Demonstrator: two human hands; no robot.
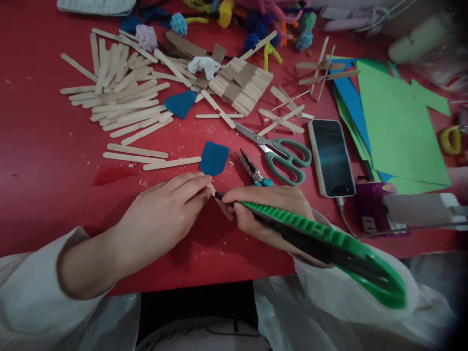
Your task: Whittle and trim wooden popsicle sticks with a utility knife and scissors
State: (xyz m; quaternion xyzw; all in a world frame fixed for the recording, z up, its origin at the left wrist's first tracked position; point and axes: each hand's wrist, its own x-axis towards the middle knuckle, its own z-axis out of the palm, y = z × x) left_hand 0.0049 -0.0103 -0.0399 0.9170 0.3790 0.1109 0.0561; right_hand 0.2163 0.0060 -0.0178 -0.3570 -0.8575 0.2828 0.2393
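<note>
A red tabletop fills the view, dusted with pale wood shavings and crowded with craft supplies towards its far edge.

Near the front edge, at the middle, the right hand is clenched around a green utility knife. The handle runs back over the wrist, and the dark blade tip rests on a short wooden stick piece. The left hand grips nothing. Its fingers lie stretched out and flat, the tips pressing the stick piece's far end down onto the tabletop, just beside the blade. Both forearms come out of white sleeves at the front edge.

Just beyond the fingertips lies a blue felt piece, with small pliers to its right and green-handled scissors past those. A phone lies face up further right, a cable leading from its near end. Sheets of green paper over blue paper spread towards the right edge.

Left of the felt, three loose sticks lie side by side, and a red scrap sits nearer the front. Behind them a heap of craft sticks spreads towards the far left corner, a second blue felt piece resting at its right side. A panel of joined sticks lies at the centre, crossed stick shapes are to its right, and pom-poms and pipe cleaners line the far edge.
</note>
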